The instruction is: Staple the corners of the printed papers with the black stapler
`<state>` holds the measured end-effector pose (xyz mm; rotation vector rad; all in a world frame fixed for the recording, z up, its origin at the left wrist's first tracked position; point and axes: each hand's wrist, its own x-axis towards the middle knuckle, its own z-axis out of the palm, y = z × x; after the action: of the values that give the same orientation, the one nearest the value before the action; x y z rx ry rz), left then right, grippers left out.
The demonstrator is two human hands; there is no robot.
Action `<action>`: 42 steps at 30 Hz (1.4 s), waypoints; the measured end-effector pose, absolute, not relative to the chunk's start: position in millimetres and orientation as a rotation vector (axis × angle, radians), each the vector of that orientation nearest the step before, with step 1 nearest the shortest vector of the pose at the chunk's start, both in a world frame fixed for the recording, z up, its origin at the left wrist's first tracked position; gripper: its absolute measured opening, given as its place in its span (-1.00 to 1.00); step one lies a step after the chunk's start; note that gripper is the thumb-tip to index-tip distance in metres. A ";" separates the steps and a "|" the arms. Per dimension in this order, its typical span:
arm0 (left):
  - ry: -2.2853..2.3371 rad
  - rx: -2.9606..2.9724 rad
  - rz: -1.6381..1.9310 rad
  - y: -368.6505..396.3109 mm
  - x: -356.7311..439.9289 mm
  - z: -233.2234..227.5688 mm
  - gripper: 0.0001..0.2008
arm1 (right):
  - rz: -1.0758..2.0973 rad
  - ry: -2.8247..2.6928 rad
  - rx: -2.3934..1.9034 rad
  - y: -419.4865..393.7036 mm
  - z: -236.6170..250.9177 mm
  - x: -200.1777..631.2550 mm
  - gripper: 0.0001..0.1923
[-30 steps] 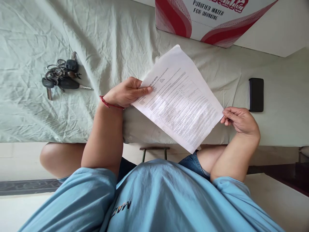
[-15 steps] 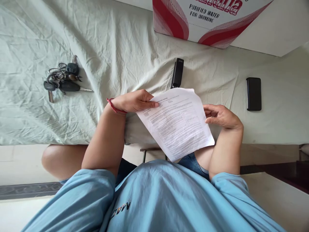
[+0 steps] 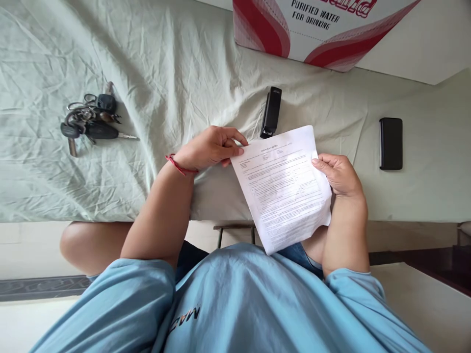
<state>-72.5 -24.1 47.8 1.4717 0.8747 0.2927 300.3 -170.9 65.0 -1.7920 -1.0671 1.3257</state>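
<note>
A printed sheet of paper (image 3: 285,189) is held up in front of my body, tilted, its lower edge hanging over my lap. My left hand (image 3: 217,146), with a red thread on the wrist, pinches the sheet's upper left corner between thumb and fingers. On the right edge, my right hand (image 3: 336,171) grips the paper with its thumb on top and its fingers hidden behind. Just beyond the sheet's top edge lies a black stapler (image 3: 271,112); neither hand touches it. Whether more than one sheet is held, I cannot tell.
A bunch of keys (image 3: 91,120) lies to the left on the pale cloth (image 3: 176,78) covering the table. A black phone-like device (image 3: 391,143) rests at the right. At the back stands a red and white water carton (image 3: 312,34).
My right hand has closed onto the paper's right edge, where its fingers were looser before. The sheet has shifted slightly right and turned; its top right corner now stands up.
</note>
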 end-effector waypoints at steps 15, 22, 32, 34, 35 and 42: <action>1.306 1.490 0.564 -46.5 -32.8 44.6 -0.75 | 1.269 -0.915 -1.805 -167.3 53.9 315.2 -0.43; 1.375 1.546 0.676 -29.4 -15.6 36.6 -0.67 | 1.243 -0.846 -1.801 -167.0 47.2 318.6 -0.42; 1.430 1.713 0.608 -16.3 1.8 32.3 -0.70 | 1.244 -0.757 -1.821 -172.3 45.9 321.8 -0.43; 1.405 1.715 0.624 -16.3 -1.4 30.6 -0.71 | 1.270 -0.773 -1.818 -173.0 46.0 320.9 -0.42; 1.401 1.716 0.617 -16.1 -2.3 30.6 -0.71 | 1.279 -0.781 -1.817 -173.1 46.2 320.4 -0.41; 1.460 1.674 0.567 -17.0 6.9 40.4 -0.67 | 1.255 -0.722 -1.859 -173.1 49.0 322.0 -0.48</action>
<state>6.9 -17.0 40.4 1.6738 1.4597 0.5673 322.0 -173.1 49.0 -1.8592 -0.7221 1.2550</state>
